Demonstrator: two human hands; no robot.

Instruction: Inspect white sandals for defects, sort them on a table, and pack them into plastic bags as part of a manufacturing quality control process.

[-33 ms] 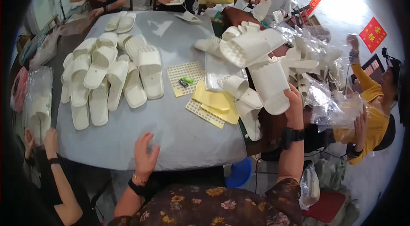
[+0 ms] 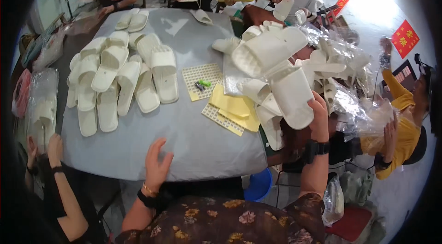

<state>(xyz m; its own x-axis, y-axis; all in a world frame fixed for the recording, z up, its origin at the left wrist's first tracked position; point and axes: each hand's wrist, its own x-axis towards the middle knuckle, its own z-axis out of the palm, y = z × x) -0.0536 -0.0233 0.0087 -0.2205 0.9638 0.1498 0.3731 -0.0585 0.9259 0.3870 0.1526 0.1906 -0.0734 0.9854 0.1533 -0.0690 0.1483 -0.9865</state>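
My right hand (image 2: 318,111) grips the toe or heel end of a white slipper (image 2: 291,99) at the table's right edge. Touching its far end is another white slipper (image 2: 269,50), tilted up; whether the same hand bears it is hidden. My left hand (image 2: 157,163) hovers at the near edge of the table with fingers apart and nothing in it. Beside the right hand's slipper lie more white slippers (image 2: 270,124). To their left are yellow sheets (image 2: 235,105) and a sticker sheet (image 2: 195,71) with small green and dark items (image 2: 201,86) on it.
A pile of white slippers (image 2: 108,85) covers the left of the grey-covered table (image 2: 115,152). Clear plastic bags (image 2: 357,112) and loose slippers heap at the right. A blue bucket (image 2: 258,185) stands below the near edge. Several co-workers sit around, one in yellow sleeves (image 2: 396,89).
Very little differs. The view has shifted slightly, and the slipper in my right hand sits a touch lower and nearer. My left hand stays open.
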